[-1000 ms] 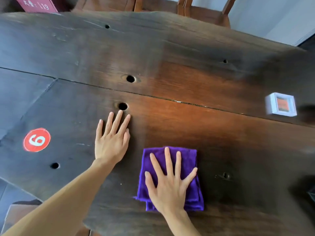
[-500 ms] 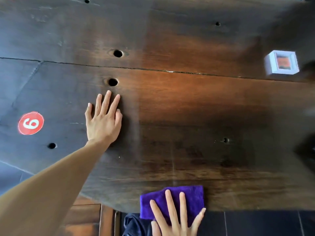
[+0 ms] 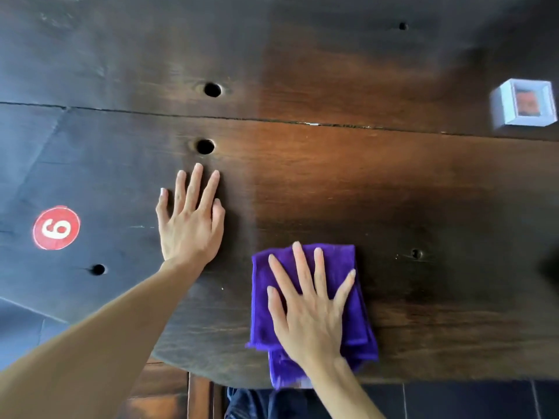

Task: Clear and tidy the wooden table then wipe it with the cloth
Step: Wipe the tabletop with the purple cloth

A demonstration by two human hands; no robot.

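right hand [image 3: 308,309], flat and open, is pushing the folded purple cloth [image 3: 348,300] back up the dark wooden tabletop [image 3: 332,182] from its near edge, left hand [image 3: 190,222] bracing open and empty, so wiping is continuing.

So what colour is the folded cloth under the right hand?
Deep purple folded cloth, clearest in the head view.

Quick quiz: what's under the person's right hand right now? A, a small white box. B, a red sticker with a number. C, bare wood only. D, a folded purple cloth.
D: the right hand lies flat, fingers spread, on the folded purple cloth near the table edge.
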